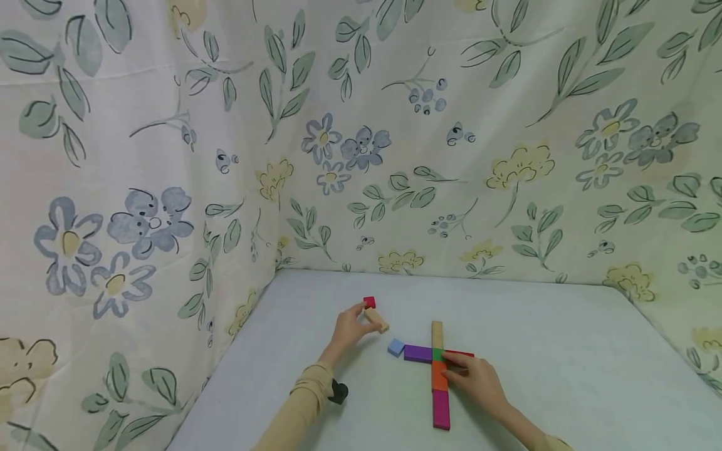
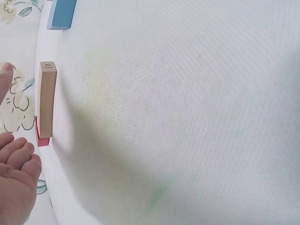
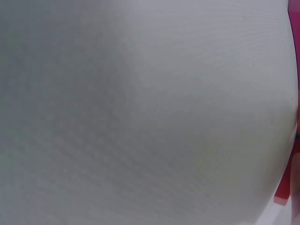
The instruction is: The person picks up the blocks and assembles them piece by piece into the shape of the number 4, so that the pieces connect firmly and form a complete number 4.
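My left hand is beside a plain wooden block, thumb and index finger spread apart near it. In the left wrist view its fingers stand off from the wooden block. A small red block lies at the block's far end. My right hand touches a cross of blocks, fingertips at the green block and the orange block. Its index finger partly hides a red block. A purple block, a second wooden block and a magenta block form the other arms.
A light blue block sits by the purple block's left end. Everything lies on a white table, with a floral curtain hanging behind it and to the left. A black device is worn at the left wrist.
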Action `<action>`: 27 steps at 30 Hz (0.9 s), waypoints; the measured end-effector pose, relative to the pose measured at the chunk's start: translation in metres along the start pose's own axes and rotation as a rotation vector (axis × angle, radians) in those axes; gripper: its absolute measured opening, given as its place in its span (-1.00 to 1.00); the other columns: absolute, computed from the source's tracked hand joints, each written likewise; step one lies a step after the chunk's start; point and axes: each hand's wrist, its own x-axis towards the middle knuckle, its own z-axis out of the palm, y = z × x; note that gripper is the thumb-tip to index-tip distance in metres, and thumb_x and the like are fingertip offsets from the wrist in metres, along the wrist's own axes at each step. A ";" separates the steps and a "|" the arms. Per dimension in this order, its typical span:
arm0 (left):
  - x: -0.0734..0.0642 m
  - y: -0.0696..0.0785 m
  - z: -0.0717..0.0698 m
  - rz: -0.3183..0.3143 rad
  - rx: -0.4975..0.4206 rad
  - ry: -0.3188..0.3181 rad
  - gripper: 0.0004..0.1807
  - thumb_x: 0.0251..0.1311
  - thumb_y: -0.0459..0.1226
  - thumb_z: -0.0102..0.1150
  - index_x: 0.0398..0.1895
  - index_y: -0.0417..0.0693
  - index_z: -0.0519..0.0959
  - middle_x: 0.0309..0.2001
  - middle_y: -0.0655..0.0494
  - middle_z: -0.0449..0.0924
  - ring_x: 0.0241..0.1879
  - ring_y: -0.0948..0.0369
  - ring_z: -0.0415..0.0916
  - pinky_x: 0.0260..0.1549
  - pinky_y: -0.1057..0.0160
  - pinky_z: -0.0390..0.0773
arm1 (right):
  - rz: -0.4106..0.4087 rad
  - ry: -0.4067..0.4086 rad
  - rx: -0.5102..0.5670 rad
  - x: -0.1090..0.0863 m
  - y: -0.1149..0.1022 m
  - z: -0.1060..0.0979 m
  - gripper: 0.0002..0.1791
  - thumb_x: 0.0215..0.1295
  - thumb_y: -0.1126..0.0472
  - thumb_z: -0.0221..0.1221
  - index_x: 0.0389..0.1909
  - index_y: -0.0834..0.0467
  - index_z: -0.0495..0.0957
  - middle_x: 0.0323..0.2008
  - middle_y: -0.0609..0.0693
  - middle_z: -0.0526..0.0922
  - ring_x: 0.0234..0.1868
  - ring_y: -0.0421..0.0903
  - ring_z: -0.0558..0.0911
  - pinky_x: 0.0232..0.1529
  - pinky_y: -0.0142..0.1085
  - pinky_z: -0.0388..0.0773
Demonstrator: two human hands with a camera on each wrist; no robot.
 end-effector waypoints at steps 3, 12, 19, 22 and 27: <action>0.001 -0.003 0.004 -0.035 0.028 -0.024 -0.14 -0.08 -0.09 0.45 0.28 -0.30 0.34 0.26 -0.26 0.39 0.28 -0.13 0.33 0.23 -0.05 0.35 | -0.024 0.009 -0.003 -0.001 0.000 0.000 -0.61 -0.04 0.24 0.40 -0.09 0.09 0.69 -0.19 -0.03 0.75 -0.29 -0.15 0.71 -0.29 -0.39 0.62; 0.001 -0.010 0.015 -0.036 -0.011 0.021 -0.10 -0.11 -0.10 0.47 0.27 -0.39 0.32 0.24 -0.31 0.40 0.26 -0.17 0.33 0.22 -0.05 0.35 | -0.056 0.030 -0.010 -0.002 0.002 0.000 -0.62 -0.03 0.23 0.40 -0.10 0.11 0.69 -0.21 -0.01 0.75 -0.33 -0.17 0.71 -0.31 -0.40 0.62; 0.002 -0.011 0.021 -0.045 -0.022 0.062 -0.11 -0.15 -0.14 0.50 0.24 -0.41 0.35 0.21 -0.31 0.42 0.24 -0.15 0.37 0.20 -0.03 0.39 | -0.064 0.014 -0.012 -0.001 0.001 -0.001 -0.62 -0.01 0.20 0.40 -0.09 0.10 0.68 -0.19 -0.02 0.75 -0.32 -0.17 0.71 -0.31 -0.42 0.61; 0.003 -0.013 0.022 -0.032 0.002 0.075 -0.12 -0.16 -0.15 0.50 0.22 -0.42 0.36 0.20 -0.32 0.44 0.22 -0.15 0.40 0.18 -0.01 0.41 | -0.063 0.008 -0.005 -0.001 0.001 -0.002 -0.62 -0.01 0.19 0.40 -0.08 0.10 0.68 -0.18 -0.02 0.75 -0.31 -0.15 0.71 -0.30 -0.42 0.62; 0.004 -0.013 0.023 -0.031 0.006 0.087 -0.12 -0.18 -0.16 0.51 0.22 -0.43 0.37 0.20 -0.32 0.43 0.22 -0.14 0.39 0.19 0.00 0.40 | -0.077 0.004 0.001 0.000 0.001 -0.003 -0.61 0.00 0.19 0.40 -0.08 0.11 0.68 -0.19 -0.01 0.75 -0.28 -0.12 0.72 -0.29 -0.41 0.62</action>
